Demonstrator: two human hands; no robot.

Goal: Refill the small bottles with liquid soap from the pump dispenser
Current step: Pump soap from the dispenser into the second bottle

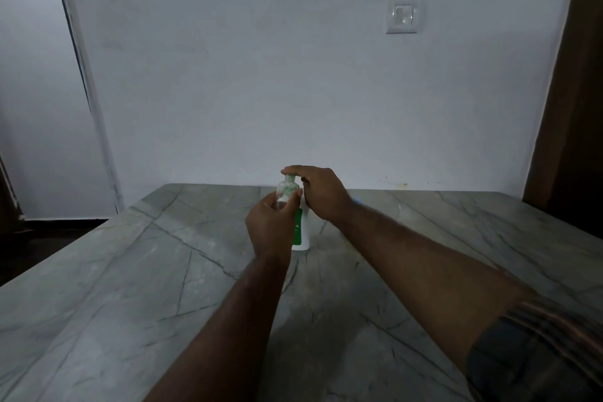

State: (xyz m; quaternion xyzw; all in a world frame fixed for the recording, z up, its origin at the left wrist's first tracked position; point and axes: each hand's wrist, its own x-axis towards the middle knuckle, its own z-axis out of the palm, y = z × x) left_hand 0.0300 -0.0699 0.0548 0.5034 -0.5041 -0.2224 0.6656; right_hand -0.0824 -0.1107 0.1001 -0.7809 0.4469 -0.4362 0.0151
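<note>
Grey veined tabletop (130, 271), white wall (228, 75) behind. Left hand (269, 225) grips small clear bottle (287, 189), held up beside the pump top. Right hand (321, 194) lays its fingers on top of white pump dispenser (302, 238), which stands upright just behind the left hand.

**Room: dim interior, pale wall, stone surface**

- Wall (261, 75): plain, pale grey-white, with faint marks low at the right.
- Switch (403, 16): white rocker plate, upper right of the wall.
- Surface (130, 303): grey-green stone with dark veins, its far edge against the wall.
- Panel (32, 108): pale, at the left, set off by a dark slanting seam.
- Floor (49, 232): dark strip below the panel.
- Frame (574, 108): brown wood, right edge.
- Light: low, even, bluish.
</note>
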